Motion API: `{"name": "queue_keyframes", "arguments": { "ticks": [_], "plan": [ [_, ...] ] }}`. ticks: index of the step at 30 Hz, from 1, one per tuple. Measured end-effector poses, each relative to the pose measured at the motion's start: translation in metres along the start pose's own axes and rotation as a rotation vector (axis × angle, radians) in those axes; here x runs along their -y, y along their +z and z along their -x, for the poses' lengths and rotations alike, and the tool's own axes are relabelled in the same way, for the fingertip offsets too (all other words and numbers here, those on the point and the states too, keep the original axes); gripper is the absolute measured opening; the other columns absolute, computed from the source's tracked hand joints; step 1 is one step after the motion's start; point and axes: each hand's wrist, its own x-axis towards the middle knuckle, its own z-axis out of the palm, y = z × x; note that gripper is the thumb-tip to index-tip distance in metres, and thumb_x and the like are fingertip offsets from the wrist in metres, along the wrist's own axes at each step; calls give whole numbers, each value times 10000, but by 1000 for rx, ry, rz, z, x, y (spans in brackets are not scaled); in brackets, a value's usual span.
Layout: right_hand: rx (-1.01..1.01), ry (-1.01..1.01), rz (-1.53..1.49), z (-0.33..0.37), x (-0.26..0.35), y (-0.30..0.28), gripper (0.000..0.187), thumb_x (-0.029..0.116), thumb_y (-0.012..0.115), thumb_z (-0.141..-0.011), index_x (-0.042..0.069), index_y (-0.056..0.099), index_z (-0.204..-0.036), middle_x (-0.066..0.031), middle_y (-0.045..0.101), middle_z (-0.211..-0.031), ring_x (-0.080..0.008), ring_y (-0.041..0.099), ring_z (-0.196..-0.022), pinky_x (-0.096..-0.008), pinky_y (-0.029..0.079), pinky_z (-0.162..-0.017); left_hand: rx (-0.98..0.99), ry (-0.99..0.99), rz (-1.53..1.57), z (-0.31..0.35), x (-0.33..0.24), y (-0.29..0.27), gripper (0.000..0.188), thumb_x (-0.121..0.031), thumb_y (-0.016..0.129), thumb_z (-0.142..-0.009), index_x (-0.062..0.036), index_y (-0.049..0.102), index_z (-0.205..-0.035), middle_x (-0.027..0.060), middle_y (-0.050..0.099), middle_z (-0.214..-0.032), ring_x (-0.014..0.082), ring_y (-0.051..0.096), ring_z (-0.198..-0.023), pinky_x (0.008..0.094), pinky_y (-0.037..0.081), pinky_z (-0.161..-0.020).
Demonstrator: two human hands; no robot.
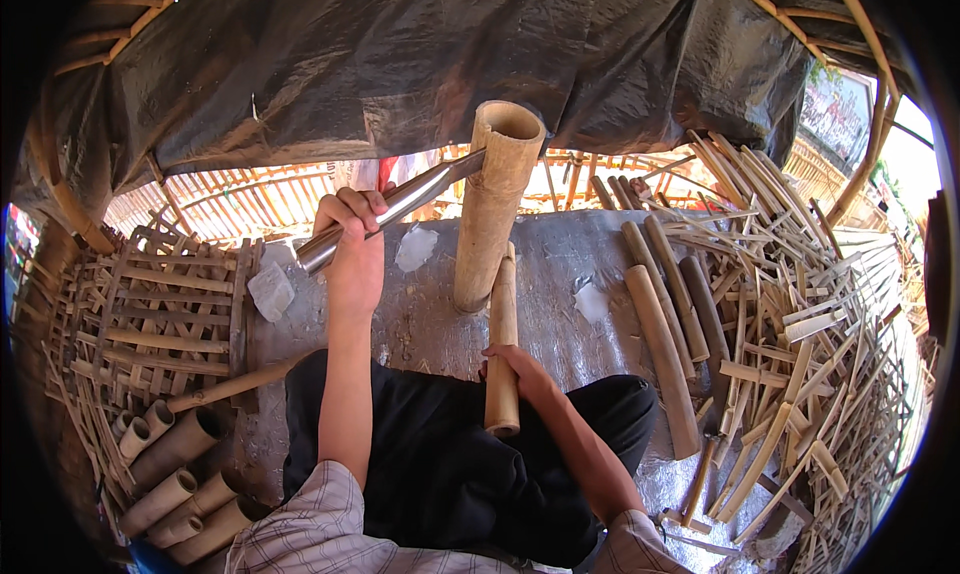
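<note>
Plainly, the main container on my feed is a wide bamboo tube [494,219], steep and slightly tilted above the grey surface [420,314] at the centre of the scene; through its mouth I see a hollow, shadowed inside, though I can't make out the bottom. To the left sits a slatted bamboo crate [165,304], its contents hard to read, and nearer on that side lie several hollow bamboo cuttings [175,452].

I have the left hand [352,224] raised, its forearm running up from the near edge and its fingers wrapped round a long metal tool [415,191] that slants to the far right. The tool's dark end meets the tube's left side, below the rim. My right forearm angles in from the near right; the right hand [512,369] has its fingers round 1 thinner bamboo rod [503,314], which overlaps the tube's lower right edge; contact I can't confirm.
</note>
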Motion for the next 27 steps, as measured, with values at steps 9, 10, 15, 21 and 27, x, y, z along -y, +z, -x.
{"name": "queue_keyframes", "arguments": {
  "ticks": [9,10,15,21,27],
  "plan": [
    [122,-140,-69,57,17,-7,305,224,741,-902,3,620,-1073,-127,679,-920,-239,695,-820,-378,599,-766,41,54,-32,0,-2,0,203,-132,685,-1000,-75,515,-906,67,558,-918,225,566,-1010,533,341,-1210],
    [-20,27,-104,70,34,7,289,216,727,-902,5,618,-1068,-118,671,-917,-234,689,-809,-378,597,-758,22,63,-44,1,-2,-1,205,-125,686,-996,-67,519,-892,80,583,-909,230,595,-994,532,351,-1204],
    [-189,-207,70,168,81,23,273,138,758,-837,-22,629,-1017,-132,676,-818,-263,701,-714,-374,583,-665,-21,100,-58,3,1,-8,200,-115,688,-989,-61,534,-875,78,603,-896,238,633,-995,516,378,-1180],
    [-575,-910,446,291,177,112,399,62,746,-684,-51,596,-1035,-126,650,-793,-234,659,-619,-357,533,-582,-58,133,-114,1,3,-10,184,-90,681,-979,-54,540,-867,85,615,-887,235,644,-993,504,412,-1150],
    [-751,-1432,818,271,216,105,163,82,736,-802,-43,668,-881,-106,704,-796,-210,686,-666,-348,555,-630,-33,120,-185,-1,0,-9,146,-21,662,-971,-44,554,-875,88,624,-903,227,650,-1005,477,430,-1140]
  ]
}}
